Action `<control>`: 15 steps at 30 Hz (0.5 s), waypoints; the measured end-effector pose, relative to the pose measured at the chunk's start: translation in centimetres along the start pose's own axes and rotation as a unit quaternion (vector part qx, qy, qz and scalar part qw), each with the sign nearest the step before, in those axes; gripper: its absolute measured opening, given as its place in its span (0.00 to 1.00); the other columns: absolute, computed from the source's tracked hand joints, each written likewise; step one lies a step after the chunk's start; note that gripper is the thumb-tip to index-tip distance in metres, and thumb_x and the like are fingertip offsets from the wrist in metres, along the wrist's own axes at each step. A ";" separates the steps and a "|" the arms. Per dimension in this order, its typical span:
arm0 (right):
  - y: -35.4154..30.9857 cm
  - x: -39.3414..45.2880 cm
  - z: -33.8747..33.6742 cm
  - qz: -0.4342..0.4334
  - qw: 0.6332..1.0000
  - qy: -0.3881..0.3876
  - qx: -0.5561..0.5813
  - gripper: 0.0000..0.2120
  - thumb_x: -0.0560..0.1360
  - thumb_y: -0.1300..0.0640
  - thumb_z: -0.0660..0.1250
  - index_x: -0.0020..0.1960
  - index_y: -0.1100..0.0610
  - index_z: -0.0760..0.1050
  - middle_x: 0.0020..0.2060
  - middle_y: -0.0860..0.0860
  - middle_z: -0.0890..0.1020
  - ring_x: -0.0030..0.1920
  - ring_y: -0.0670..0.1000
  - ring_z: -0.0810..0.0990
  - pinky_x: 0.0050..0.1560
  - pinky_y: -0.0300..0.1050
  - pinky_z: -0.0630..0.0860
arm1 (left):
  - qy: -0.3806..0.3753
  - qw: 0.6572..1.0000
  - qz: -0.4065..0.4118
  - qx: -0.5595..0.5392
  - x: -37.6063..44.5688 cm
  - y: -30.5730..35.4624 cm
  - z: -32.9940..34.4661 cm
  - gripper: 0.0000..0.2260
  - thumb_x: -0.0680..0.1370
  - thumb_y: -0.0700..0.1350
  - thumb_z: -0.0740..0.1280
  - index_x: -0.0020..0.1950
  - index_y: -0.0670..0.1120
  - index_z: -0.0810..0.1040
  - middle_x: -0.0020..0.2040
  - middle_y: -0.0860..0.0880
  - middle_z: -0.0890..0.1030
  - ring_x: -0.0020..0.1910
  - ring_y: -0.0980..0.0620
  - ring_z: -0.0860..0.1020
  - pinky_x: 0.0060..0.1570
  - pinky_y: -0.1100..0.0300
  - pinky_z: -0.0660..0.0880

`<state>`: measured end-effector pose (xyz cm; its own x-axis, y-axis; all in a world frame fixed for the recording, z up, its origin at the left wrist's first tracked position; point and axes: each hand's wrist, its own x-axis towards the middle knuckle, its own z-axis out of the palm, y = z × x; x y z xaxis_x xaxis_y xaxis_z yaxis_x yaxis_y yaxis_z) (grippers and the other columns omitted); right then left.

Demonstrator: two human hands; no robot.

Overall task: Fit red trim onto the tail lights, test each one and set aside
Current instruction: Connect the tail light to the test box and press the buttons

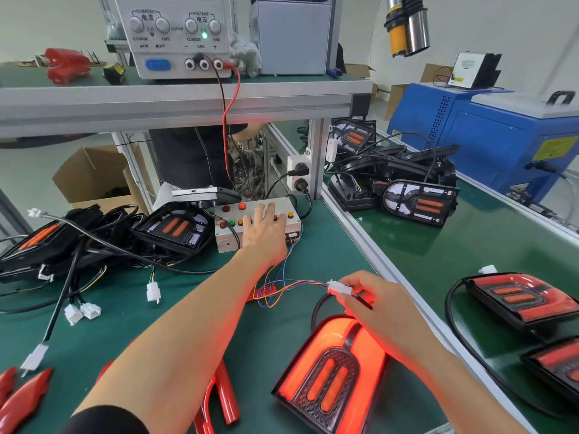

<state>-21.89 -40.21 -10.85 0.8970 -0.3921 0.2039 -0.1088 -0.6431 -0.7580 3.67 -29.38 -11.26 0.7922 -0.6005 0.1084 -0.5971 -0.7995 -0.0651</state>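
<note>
Your left hand [264, 229] lies flat with fingers spread on the button box [257, 223], your right hand [374, 297] pinches the white connector [337, 289] above the glowing tail light [333, 371] on the green counter [131, 314], loose red trim [224, 397] lying beside it.

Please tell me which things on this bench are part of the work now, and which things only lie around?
In use now:
- lit tail light
- white connector, pinched by right hand
- button test box, pressed by left hand
- power supply, green lamp on

Lying about:
- red trim pieces
- unlit tail lights
- cardboard box
- blue machine
</note>
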 end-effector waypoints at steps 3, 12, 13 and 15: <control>0.0 0.0 0.0 0.000 1.000 -0.001 0.004 0.03 0.77 0.47 0.72 0.49 0.39 0.80 0.40 0.36 0.84 0.43 0.41 0.83 0.42 0.36 0.73 | -0.002 1.000 0.000 0.002 0.1 0.0 0.0 0.30 0.76 0.44 0.65 0.79 0.49 0.61 0.82 0.41 0.52 0.79 0.38 0.50 0.72 0.39 0.57; 0.3 -0.1 0.0 -0.003 1.000 0.002 -0.009 0.03 0.77 0.47 0.72 0.49 0.39 0.80 0.40 0.38 0.83 0.39 0.43 0.80 0.39 0.32 0.71 | 0.021 1.000 -0.018 -0.009 -0.3 0.3 0.2 0.30 0.76 0.45 0.66 0.78 0.49 0.62 0.81 0.39 0.53 0.79 0.37 0.50 0.72 0.40 0.58; 0.3 -0.1 0.0 -0.002 1.000 0.001 -0.008 0.03 0.77 0.47 0.72 0.49 0.39 0.80 0.40 0.38 0.83 0.39 0.42 0.80 0.39 0.33 0.72 | 0.022 1.000 -0.018 -0.009 -0.3 0.3 0.2 0.30 0.76 0.45 0.66 0.78 0.49 0.62 0.81 0.39 0.53 0.79 0.38 0.50 0.72 0.40 0.58; 0.3 0.0 0.0 -0.001 1.000 0.001 -0.008 0.03 0.77 0.47 0.72 0.48 0.39 0.80 0.40 0.38 0.84 0.40 0.43 0.82 0.40 0.35 0.74 | 0.019 1.000 -0.016 -0.007 -0.3 0.3 0.1 0.30 0.76 0.45 0.66 0.78 0.49 0.63 0.81 0.39 0.53 0.79 0.38 0.50 0.72 0.40 0.58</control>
<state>-21.93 -40.39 -11.12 0.8967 -0.3911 0.2071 -0.1133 -0.6551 -0.7470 3.25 -29.47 -11.39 0.8059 -0.5732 0.1479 -0.5732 -0.8181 -0.0470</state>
